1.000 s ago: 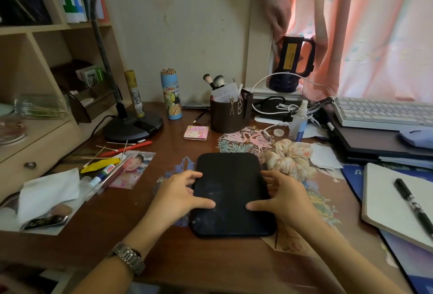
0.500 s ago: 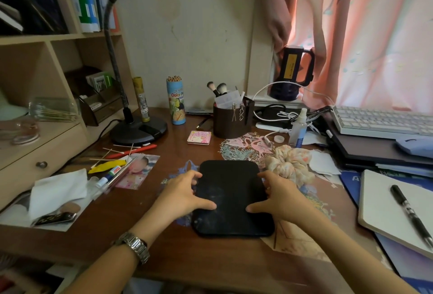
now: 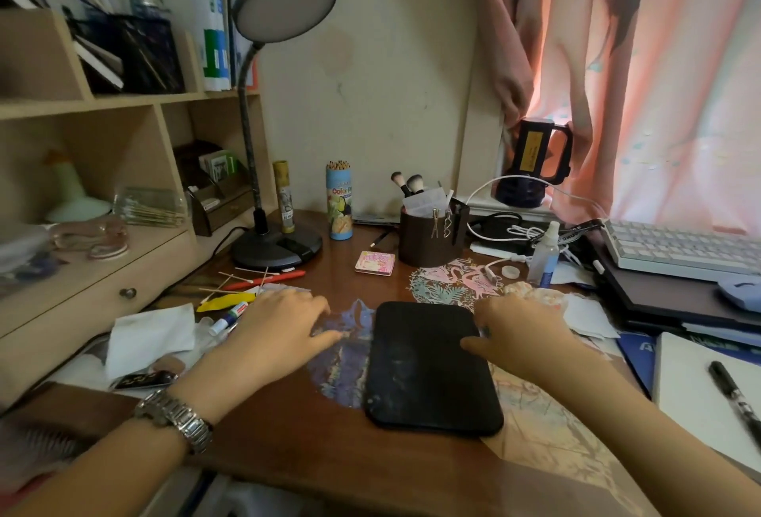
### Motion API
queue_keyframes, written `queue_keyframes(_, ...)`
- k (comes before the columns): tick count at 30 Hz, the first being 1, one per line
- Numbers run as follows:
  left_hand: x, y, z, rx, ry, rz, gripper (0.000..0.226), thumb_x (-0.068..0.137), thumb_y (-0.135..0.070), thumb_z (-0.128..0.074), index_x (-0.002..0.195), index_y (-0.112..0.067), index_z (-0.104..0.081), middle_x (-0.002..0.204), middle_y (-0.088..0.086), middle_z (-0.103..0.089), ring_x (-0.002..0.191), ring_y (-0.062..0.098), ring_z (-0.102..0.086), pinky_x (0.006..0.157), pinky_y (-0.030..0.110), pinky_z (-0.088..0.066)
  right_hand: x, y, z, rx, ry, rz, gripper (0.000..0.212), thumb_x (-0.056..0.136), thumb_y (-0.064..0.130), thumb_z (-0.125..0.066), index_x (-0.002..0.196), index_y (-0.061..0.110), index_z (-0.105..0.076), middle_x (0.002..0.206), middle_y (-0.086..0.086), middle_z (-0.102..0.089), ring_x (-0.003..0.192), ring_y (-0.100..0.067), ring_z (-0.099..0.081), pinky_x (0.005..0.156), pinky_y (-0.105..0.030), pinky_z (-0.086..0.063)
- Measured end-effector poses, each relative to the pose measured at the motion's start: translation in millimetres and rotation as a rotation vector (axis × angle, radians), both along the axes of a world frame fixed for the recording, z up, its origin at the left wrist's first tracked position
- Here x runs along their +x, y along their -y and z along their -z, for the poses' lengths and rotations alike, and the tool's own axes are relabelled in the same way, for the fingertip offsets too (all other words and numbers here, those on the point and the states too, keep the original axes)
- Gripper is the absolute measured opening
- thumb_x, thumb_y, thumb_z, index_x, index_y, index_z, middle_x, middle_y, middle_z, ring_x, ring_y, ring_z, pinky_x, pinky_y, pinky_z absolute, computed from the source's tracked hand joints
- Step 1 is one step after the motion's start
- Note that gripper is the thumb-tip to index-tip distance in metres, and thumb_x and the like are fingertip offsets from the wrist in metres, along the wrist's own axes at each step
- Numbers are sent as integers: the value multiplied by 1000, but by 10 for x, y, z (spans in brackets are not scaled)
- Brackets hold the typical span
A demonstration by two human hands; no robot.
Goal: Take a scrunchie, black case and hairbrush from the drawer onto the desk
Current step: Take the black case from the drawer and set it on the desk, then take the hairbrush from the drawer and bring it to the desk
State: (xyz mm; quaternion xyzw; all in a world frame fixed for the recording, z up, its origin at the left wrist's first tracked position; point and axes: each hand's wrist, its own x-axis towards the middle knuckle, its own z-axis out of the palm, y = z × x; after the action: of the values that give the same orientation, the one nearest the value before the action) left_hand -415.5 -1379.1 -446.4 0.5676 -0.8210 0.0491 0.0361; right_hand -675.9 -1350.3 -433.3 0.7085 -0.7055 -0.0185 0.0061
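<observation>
Black, flat, rounded-corner rigid case (image 3: 428, 364) lies on your wooden desk (image 3: 288, 434), likely light and slick, best pinched by its long edges; your left hand (image 3: 280, 327) is spread empty beside it, right hand (image 3: 523, 335) open with thumb on its edge.

Black case (image 3: 430, 364) is looking matt, scuffed and dusty on top. Table (image 3: 288, 426) is showing glossy dark wood; wristwatch (image 3: 177, 420) is reading as shiny metal. Scrunchie (image 3: 535, 296) is looking like soft cloth.
</observation>
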Motion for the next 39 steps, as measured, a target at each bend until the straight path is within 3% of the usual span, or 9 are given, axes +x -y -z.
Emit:
queue_keyframes(5,335,-110,-101,-24,5,-31,50,89,-58,-43,129,-30,-50,135,-7,-53,122,13,-48,98,33,-38,277,-23,-73,-8,0,-84,39,86,50,-56,110,20,-58,101,-1,-62,87,-17,-60,76,-32,-53)
queue_keyframes(10,732,-258,-136,-76,41,-113,47,88,-59,-42,125,-32,-50,127,-5,-59,116,17,-53,90,34,-42,662,-22,-108,-105,61,-215,37,85,50,-56,106,20,-57,103,-3,-65,97,-24,-62,80,-39,-54)
queue_keyframes(20,1783,-722,-99,-62,27,-330,59,80,-70,-37,124,-32,-54,126,-7,-60,114,16,-54,92,33,-44,1742,97,9,-192,165,-492,34,87,44,-57,114,24,-54,106,2,-63,92,-16,-59,74,-29,-51)
queue_keyframes(22,2006,-848,-61,-57,13,-362,53,83,-65,-40,121,-32,-55,122,-5,-62,111,16,-56,89,35,-47,1973,104,63,-174,205,-545,33,87,44,-57,115,26,-55,108,3,-63,89,-13,-56,72,-26,-49)
queue_keyframes(25,2293,-1033,4,-25,15,-418,65,74,-70,-27,115,-30,-58,116,-3,-65,104,18,-60,85,36,-50,2302,81,133,-152,235,-614,29,87,41,-56,112,26,-57,112,1,-61,96,-15,-57,77,-29,-52)
queue_keyframes(28,2496,-1188,72,-3,16,-454,45,87,-57,-44,118,-27,-57,118,-1,-64,108,19,-58,87,34,-47,2570,31,194,-134,249,-672,26,88,41,-55,107,25,-58,108,1,-61,92,-15,-54,73,-29,-50)
queue_keyframes(31,2626,-1318,114,-15,7,-479,41,89,-52,-47,118,-26,-57,118,0,-63,107,19,-58,84,32,-45,2784,-32,245,-94,292,-730,27,88,41,-55,110,25,-56,108,0,-63,92,-14,-57,74,-28,-52)
queue_keyframes(37,2980,-1557,281,3,-2,-562,77,68,-72,-16,112,-28,-60,113,-1,-65,102,21,-61,81,34,-49,3169,-172,393,2,339,-796,30,87,40,-57,112,24,-55,105,0,-60,91,-14,-57,77,-30,-54)
queue_keyframes(39,3046,-1617,338,32,1,-577,58,81,-66,-33,117,-27,-58,118,-2,-63,107,19,-58,86,35,-48,3273,-233,451,-10,347,-804,28,86,39,-59,108,21,-56,106,-2,-58,95,-18,-56,78,-33,-54)
